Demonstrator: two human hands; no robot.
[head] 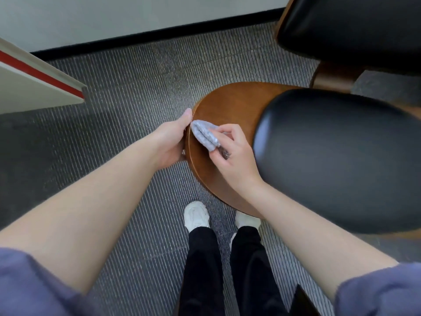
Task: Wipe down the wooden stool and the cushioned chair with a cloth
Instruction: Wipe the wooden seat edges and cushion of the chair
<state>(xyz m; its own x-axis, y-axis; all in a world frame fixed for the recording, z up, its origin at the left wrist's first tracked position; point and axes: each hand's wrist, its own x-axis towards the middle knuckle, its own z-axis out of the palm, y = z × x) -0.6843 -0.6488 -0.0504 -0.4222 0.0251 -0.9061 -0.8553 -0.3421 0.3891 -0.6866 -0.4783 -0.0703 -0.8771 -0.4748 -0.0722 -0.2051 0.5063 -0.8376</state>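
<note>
Here the left hand (172,139) curls its grip round the rim of the wooden stool (227,106), likely to steady it, while the right hand (235,157) pinches the folded cloth (205,134) against the wood beside that rim; the cushioned chair (353,30) stands behind.

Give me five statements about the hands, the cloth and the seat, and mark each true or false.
1. The right hand holds the grey cloth against the wooden surface. True.
2. The left hand hangs free, touching nothing. False: it grips the wooden surface's edge.
3. The grey cloth lies on the black cushion. False: it is on the wood, beside the cushion.
4. The floor is grey carpet. True.
5. The person's shoes are black. False: they are white shoes.
</note>
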